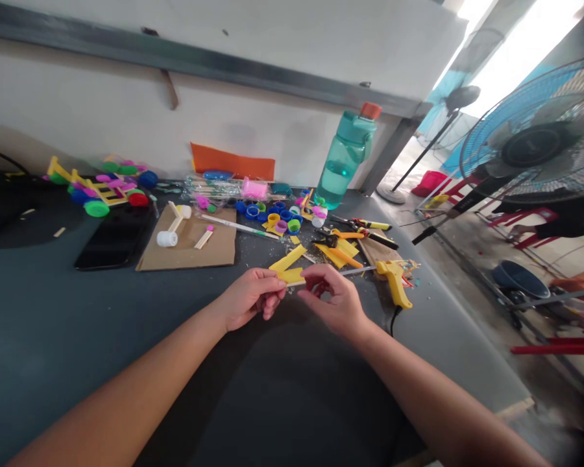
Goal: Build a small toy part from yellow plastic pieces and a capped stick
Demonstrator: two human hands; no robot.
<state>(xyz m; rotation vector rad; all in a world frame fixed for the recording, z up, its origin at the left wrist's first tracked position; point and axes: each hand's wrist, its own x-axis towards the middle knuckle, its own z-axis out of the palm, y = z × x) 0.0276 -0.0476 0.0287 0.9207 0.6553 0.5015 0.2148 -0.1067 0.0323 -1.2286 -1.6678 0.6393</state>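
Note:
My left hand (252, 297) is closed, pinching one end of a yellow strip (291, 275) with a thin pale stick (296, 283) along its lower edge. At the other end, the curled thumb and forefinger of my right hand (333, 299) close around the strip and stick; the exact contact is partly hidden. Just beyond my fingers lies another yellow strip (288, 257). To the right are orange-handled scissors (346, 235), a yellow utility knife (346, 257) and a yellow glue gun (394, 282).
Left of the hands, a cardboard sheet (194, 253) carries small stick pieces beside a black phone (111, 237). Coloured bottle rings (274, 219) and a teal water bottle (341, 159) stand toward the wall. A large fan (533, 144) is beyond the table's right edge.

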